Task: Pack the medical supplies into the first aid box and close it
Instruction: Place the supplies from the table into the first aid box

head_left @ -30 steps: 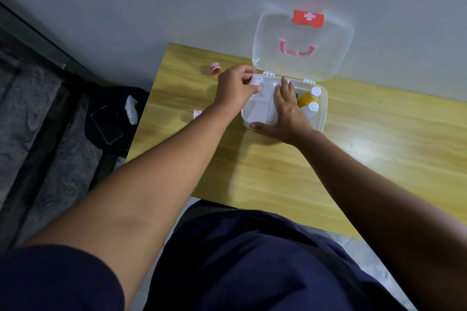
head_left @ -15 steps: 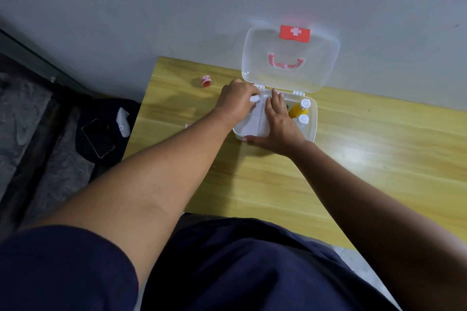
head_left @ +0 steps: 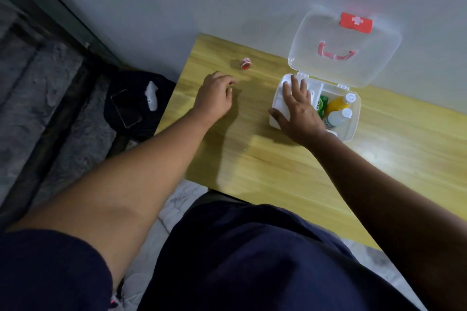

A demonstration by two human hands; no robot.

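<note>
The clear first aid box stands open on the wooden table, its lid with red handle and red cross latch leaning back against the wall. Inside lie a yellow bottle, a white bottle and a green packet. My right hand rests flat, fingers spread, on the white inner tray in the box's left half. My left hand hovers palm down over the table left of the box, fingers loosely curled with nothing visible in them. A small red-and-white tape roll stands just beyond it.
The table's left edge runs close to my left hand. Below it on the floor lies a black bag with a phone and a white object on it. The grey wall stands right behind the box.
My left hand has left the box and swung left over the table towards the tape roll. My right hand has stayed flat on the inner tray. The camera has turned left.
</note>
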